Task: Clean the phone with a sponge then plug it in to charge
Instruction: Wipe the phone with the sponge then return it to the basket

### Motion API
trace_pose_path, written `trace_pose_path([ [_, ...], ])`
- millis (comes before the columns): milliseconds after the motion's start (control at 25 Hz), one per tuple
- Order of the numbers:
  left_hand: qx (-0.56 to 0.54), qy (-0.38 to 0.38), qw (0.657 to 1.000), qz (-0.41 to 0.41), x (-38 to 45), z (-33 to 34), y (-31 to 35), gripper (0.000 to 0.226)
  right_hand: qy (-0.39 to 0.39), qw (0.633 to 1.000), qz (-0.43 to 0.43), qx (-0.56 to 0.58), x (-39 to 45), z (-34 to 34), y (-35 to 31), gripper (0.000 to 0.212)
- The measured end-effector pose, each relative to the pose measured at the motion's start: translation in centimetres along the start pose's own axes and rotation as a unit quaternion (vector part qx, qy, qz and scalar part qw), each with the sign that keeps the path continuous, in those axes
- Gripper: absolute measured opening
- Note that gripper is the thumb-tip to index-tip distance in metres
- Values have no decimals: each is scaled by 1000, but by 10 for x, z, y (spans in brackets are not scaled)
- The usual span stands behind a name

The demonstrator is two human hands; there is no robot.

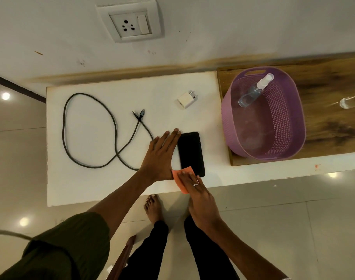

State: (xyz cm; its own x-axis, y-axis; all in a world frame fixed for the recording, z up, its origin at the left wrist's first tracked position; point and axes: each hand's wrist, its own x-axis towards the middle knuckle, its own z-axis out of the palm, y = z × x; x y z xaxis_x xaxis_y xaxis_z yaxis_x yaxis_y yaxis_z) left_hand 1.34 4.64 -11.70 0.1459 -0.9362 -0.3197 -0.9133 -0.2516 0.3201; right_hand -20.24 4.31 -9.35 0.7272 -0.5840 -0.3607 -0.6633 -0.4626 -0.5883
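Note:
A black phone lies flat on the white table, screen dark. My left hand rests with straight fingers against the phone's left edge. My right hand presses an orange sponge with flat fingers onto the phone's near end. A dark charging cable lies looped on the table to the left, both plugs near its middle. A white charger adapter sits behind the phone. A wall socket is above the table.
A purple perforated basket stands on a wooden board at the right, with a clear spray bottle leaning inside. A glass object sits at the far right. My bare feet stand on the tiled floor below the table's front edge.

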Motion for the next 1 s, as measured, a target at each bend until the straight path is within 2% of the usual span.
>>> trace_pose_path([
  [160, -12, -2, 1000, -10, 1, -2, 2, 141, -27, 995, -72, -62, -3, -11, 25, 81],
  [240, -20, 3, 1000, -13, 0, -2, 2, 144, -41, 987, -125, -93, -6, -16, 36, 86],
  [320, -26, 1, 1000, -15, 0, -2, 2, 149, -29, 980, -140, -136, -9, -20, 46, 95],
  [440, -31, 1, 999, -15, 0, -3, 3, 152, 23, 985, -113, -127, -14, -27, 52, 99],
  [640, -40, -2, 999, -12, 0, -3, 3, 153, 65, 997, -1, -43, 0, -35, 33, 85],
  [720, -39, -1, 999, -12, 0, -3, 3, 153, 53, 998, 38, -20, 19, -41, 29, 81],
  [920, -45, -2, 999, -7, 0, -3, 1, 152, 15, 998, 22, -55, 77, -58, 30, 78],
  [1000, -43, 0, 999, -8, 0, -2, 1, 152, -2, 998, 47, -35, 93, -61, 28, 74],
])
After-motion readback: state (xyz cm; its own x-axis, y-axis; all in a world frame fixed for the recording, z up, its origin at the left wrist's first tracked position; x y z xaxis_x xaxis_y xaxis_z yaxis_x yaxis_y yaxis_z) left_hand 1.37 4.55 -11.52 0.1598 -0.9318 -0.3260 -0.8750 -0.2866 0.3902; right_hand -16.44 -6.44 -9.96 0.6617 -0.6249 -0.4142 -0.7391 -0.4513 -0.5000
